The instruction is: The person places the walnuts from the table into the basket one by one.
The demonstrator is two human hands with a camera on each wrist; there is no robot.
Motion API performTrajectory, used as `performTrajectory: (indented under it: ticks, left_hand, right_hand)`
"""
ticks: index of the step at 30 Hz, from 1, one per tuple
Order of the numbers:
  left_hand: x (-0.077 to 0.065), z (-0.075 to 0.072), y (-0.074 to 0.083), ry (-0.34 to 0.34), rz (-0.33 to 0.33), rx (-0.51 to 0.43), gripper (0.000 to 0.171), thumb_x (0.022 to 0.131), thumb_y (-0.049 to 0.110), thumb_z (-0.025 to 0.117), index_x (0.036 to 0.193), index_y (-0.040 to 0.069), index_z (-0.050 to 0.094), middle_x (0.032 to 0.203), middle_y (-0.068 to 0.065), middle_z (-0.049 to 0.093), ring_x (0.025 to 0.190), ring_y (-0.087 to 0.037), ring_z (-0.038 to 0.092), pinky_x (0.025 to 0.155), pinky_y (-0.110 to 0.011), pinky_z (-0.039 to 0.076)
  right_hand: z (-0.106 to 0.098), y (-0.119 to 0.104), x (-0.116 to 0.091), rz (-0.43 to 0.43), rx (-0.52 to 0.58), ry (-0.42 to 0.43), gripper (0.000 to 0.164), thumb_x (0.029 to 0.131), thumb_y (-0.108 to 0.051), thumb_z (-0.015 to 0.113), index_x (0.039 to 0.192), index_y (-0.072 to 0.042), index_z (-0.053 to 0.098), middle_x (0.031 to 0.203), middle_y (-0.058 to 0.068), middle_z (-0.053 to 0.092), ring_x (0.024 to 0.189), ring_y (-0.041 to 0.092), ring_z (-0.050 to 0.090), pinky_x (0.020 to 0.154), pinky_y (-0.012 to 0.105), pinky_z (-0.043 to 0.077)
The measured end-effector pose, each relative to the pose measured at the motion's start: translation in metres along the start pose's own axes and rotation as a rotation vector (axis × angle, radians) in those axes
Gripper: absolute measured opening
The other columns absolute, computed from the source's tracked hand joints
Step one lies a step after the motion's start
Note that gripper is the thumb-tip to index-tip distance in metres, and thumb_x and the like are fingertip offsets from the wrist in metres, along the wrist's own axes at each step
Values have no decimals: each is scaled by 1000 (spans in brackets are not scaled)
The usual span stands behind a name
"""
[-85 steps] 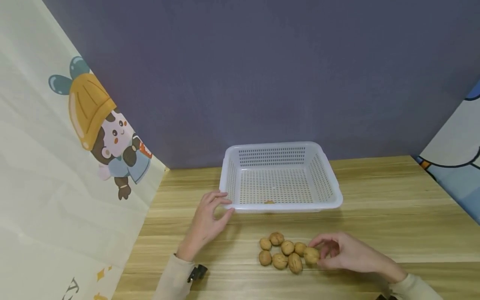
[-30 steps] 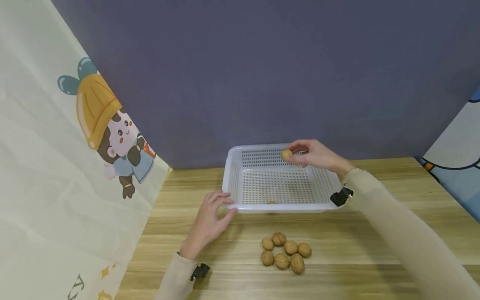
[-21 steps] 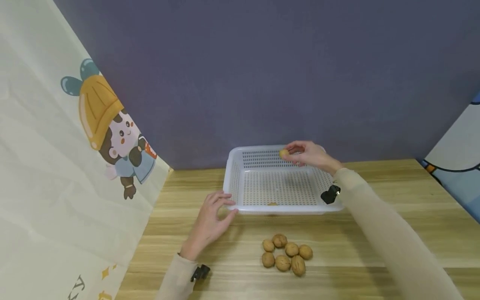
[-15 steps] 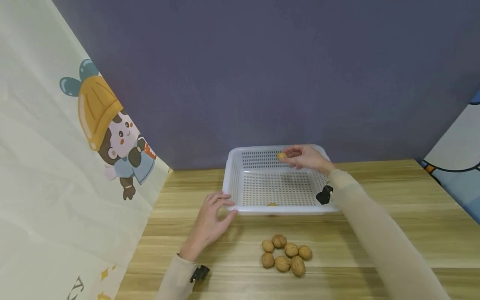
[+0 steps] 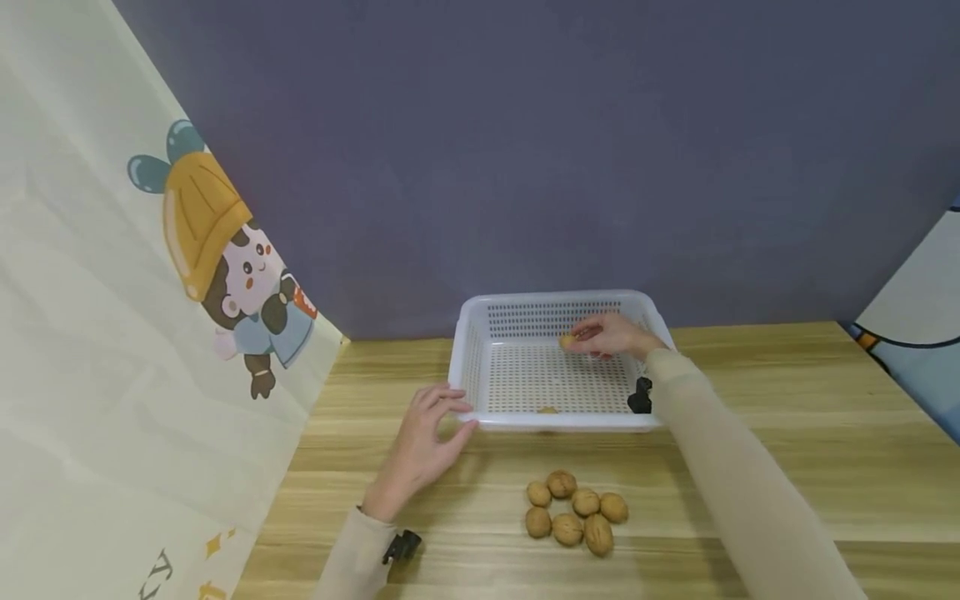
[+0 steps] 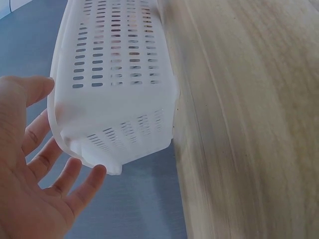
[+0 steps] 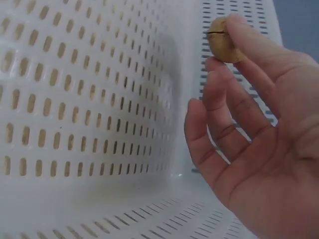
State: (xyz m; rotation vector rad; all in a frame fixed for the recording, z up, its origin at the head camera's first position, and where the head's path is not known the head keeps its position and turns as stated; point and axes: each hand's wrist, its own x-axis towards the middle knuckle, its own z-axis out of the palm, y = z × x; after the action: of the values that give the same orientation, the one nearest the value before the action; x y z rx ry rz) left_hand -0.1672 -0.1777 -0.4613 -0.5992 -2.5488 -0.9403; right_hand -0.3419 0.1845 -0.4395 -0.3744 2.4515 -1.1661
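Note:
A walnut (image 7: 223, 41) is pinched between the thumb and fingers of my right hand (image 5: 611, 335), low inside the white perforated plastic basket (image 5: 558, 421). In the right wrist view the other fingers of that hand curve free beside the basket's wall. My left hand (image 5: 423, 442) holds the basket's front left corner, its thumb at the front rim and its fingertips on the left rim. Several loose walnuts (image 5: 585, 502) lie on the table in front of the basket. Something brown (image 5: 548, 410) shows just behind the front rim, mostly hidden.
The wooden table (image 5: 750, 400) ends at a dark blue-grey panel (image 5: 525, 167) right behind the basket. A pale sheet with a cartoon figure (image 5: 247, 267) stands at the left. Another printed sheet (image 5: 918, 317) borders the right side.
My right hand picked up a walnut from the right of the group and carried it over the basket, then lowered it inside. My left hand stays at the corner.

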Motion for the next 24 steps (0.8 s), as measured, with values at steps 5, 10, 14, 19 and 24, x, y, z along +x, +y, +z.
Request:
performTrajectory:
  ticks: [5, 10, 14, 19, 24]
  left_hand:
    - [-1, 0, 0, -11, -2, 12, 22, 91, 26, 84, 108, 13, 77, 131, -6, 72, 137, -34, 57, 122, -55, 44]
    - [-1, 1, 1, -3, 9, 13, 21, 90, 26, 84, 106, 14, 77, 131, -6, 72, 137, -33, 57, 121, -56, 45]
    - [-1, 3, 1, 0, 16, 18, 21, 91, 26, 84, 106, 14, 77, 130, -6, 72, 136, -32, 57, 120, -55, 45]
    - [-2, 3, 0, 9, 15, 25, 20, 91, 25, 84, 106, 14, 76, 130, -6, 72, 136, -31, 57, 121, -54, 46]
    - [-1, 1, -1, 1, 3, 29, 20, 92, 26, 83, 107, 14, 76, 132, -6, 72, 137, -31, 57, 122, -53, 45]
  right_hand:
    - [7, 4, 5, 31, -47, -36, 56, 97, -33, 79, 143, -5, 65, 138, 23, 68, 69, 16, 58, 63, 35, 52]
    - [12, 9, 12, 61, -91, -37, 59, 94, -36, 82, 143, -7, 65, 136, 22, 68, 54, 10, 44, 57, 30, 46]
    - [15, 9, 13, 78, -87, -40, 63, 93, -36, 83, 145, -7, 63, 139, 24, 66, 55, 11, 45, 57, 30, 46]
    - [13, 4, 11, 79, -66, -68, 66, 95, -35, 81, 149, -5, 58, 141, 25, 64, 64, 14, 52, 59, 31, 46]
    - [0, -6, 6, 76, -88, -103, 73, 98, -37, 77, 155, -3, 50, 123, 19, 68, 73, 18, 55, 61, 34, 47]
